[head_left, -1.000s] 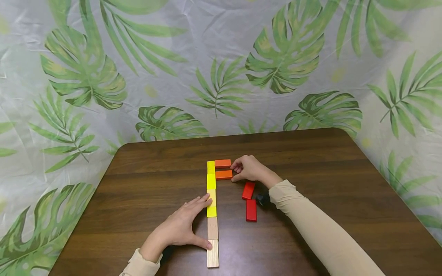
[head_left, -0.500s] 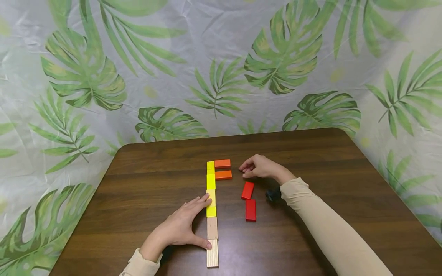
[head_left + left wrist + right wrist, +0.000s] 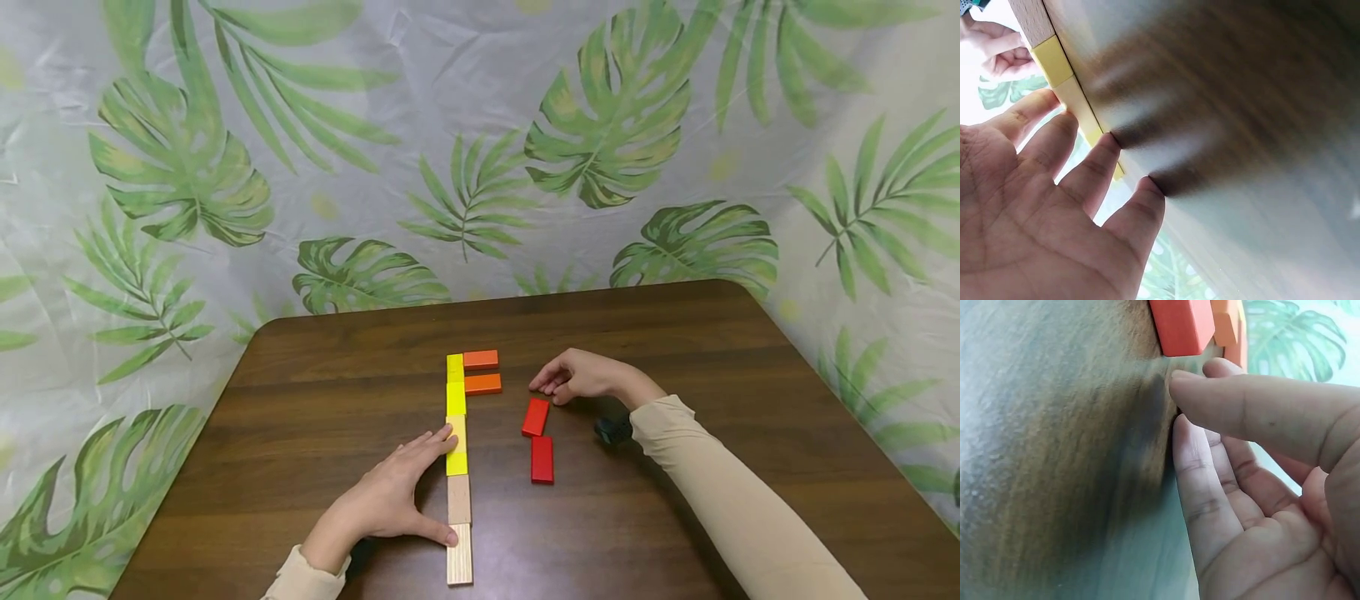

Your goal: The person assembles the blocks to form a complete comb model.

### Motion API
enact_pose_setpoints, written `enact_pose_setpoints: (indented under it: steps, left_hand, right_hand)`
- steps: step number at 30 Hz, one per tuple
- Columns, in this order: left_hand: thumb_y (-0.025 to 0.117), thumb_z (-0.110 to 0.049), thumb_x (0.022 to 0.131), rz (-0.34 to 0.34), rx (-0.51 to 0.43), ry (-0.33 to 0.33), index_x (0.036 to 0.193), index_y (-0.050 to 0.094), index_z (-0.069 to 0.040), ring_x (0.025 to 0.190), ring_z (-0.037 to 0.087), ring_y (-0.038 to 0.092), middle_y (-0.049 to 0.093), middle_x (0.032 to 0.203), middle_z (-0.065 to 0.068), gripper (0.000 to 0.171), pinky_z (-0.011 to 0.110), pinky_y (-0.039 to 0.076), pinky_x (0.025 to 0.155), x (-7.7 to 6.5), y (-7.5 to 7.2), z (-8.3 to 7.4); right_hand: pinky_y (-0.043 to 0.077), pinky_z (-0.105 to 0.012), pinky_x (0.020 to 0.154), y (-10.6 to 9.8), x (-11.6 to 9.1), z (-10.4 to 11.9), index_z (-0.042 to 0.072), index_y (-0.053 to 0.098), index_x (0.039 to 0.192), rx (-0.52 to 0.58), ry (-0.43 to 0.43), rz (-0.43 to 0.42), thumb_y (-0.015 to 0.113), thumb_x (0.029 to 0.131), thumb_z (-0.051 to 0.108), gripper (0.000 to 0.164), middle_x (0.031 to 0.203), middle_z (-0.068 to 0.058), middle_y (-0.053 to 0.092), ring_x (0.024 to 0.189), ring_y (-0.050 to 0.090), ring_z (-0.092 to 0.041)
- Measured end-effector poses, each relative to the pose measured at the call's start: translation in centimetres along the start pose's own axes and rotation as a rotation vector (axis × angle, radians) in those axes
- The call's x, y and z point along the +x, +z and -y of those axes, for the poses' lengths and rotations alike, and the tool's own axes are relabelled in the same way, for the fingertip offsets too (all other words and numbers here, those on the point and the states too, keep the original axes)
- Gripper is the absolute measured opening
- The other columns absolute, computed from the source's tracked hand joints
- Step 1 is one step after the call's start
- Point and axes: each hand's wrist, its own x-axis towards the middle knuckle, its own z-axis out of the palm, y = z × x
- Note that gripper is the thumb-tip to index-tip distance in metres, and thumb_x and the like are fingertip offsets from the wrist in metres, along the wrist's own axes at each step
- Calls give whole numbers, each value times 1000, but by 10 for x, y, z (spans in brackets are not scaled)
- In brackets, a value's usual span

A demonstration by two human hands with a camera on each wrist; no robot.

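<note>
A straight row of flat wooden blocks runs away from me, with plain wood blocks (image 3: 459, 500) at the near end and yellow blocks (image 3: 456, 399) at the far end. My left hand (image 3: 390, 492) spans the row's left side, thumb on the nearest plain block and a fingertip on a yellow part. Two orange blocks (image 3: 483, 384) jut rightward from the far end. My right hand (image 3: 588, 373) holds nothing; its loosely bent fingers are just beyond a tilted red block (image 3: 536, 417). In the right wrist view, thumb and fingertips lie close to that red block's end (image 3: 1185, 328).
A second red block (image 3: 542, 460) lies right behind the first, nearer to me. Everything sits on a dark brown wooden table (image 3: 315, 375). Behind its far edge hangs a leaf-patterned cloth (image 3: 480, 125).
My right hand has drawn away from the orange blocks, to the right and slightly toward me, over to the far red block. My left hand has stayed on the row.
</note>
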Motion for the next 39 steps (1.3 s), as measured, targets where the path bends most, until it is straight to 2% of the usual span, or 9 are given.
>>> enact_pose_setpoints:
  steps: [6,15,21,30,39]
  left_hand:
    - [98,-61,68,-1,1,6,165,44,-12,162,40,34,32,178,2,121,71,29,127,0,1,1]
    - [98,-63,68,2,2,3,165,43,-13,163,40,33,31,178,1,122,70,29,127,1,1,2]
    - [97,-63,68,4,4,7,165,44,-14,163,39,33,31,178,0,122,70,30,127,1,1,2]
    - [97,-64,67,6,1,-1,165,44,-14,163,38,33,31,178,0,122,70,30,128,1,0,2]
    - [97,-63,67,10,2,1,165,43,-14,163,40,33,31,178,1,123,71,29,127,1,-1,0]
  right_hand:
    - [56,-17,91,2,-2,-4,-6,71,134,33,-19,-3,74,88,-8,46,135,-23,73,112,68,-24]
    - [58,-19,94,-1,-5,-9,-6,72,133,61,-60,20,75,88,-8,44,138,-25,71,116,69,-29]
    - [58,-20,96,-5,-7,-5,-2,73,134,56,-47,28,76,88,-9,47,141,-22,70,120,69,-29]
    - [58,-37,105,-1,-1,7,-2,75,128,-36,-77,72,74,84,-11,45,134,-19,74,120,68,-30]
    - [55,-26,94,5,1,10,1,77,123,-71,-62,83,72,81,-14,46,125,-14,76,111,67,-21]
